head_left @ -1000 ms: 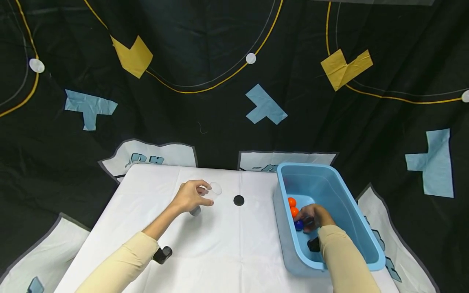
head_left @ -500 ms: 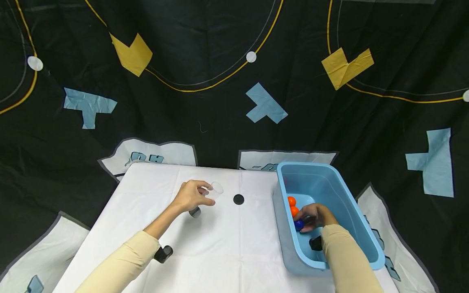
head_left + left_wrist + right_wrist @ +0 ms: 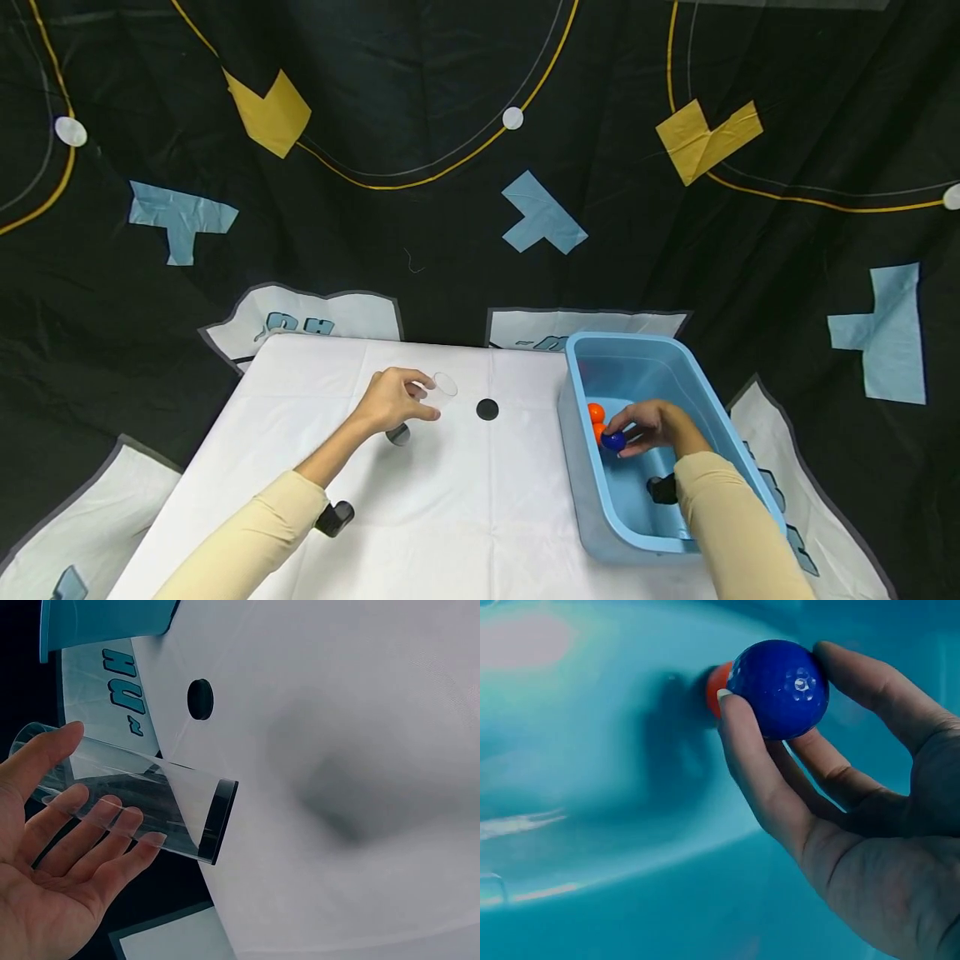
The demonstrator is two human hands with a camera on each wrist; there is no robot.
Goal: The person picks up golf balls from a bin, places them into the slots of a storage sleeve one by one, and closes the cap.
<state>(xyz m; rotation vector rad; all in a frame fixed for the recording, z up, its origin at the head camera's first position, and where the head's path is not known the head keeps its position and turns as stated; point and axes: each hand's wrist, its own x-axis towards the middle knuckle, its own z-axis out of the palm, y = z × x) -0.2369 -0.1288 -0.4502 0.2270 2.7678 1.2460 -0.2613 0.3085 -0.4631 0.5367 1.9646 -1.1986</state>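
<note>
My left hand (image 3: pixel 396 398) holds a clear cylinder (image 3: pixel 127 784) with a black end cap (image 3: pixel 218 821), tilted in the air over the white table. The thumb lies on one side of it and the fingers on the other. Inside a light blue bin (image 3: pixel 588 508) on the right, my right hand (image 3: pixel 651 425) pinches a shiny blue ball (image 3: pixel 778 688), its dimples visible in the right wrist view. Beside that ball are orange balls (image 3: pixel 596 412); in the right wrist view one orange ball (image 3: pixel 717 688) is partly hidden behind it.
A black disc (image 3: pixel 487 409) lies on the white table (image 3: pixel 435 517) between the left hand and the bin. Black wrist-worn pieces show at both sleeves. A dark curtain (image 3: pixel 420 250) with tape marks hangs behind the table.
My right hand has raised the blue ball from among the others, slightly up and away from the bin's floor. The left hand and the cylinder have stayed nearly still.
</note>
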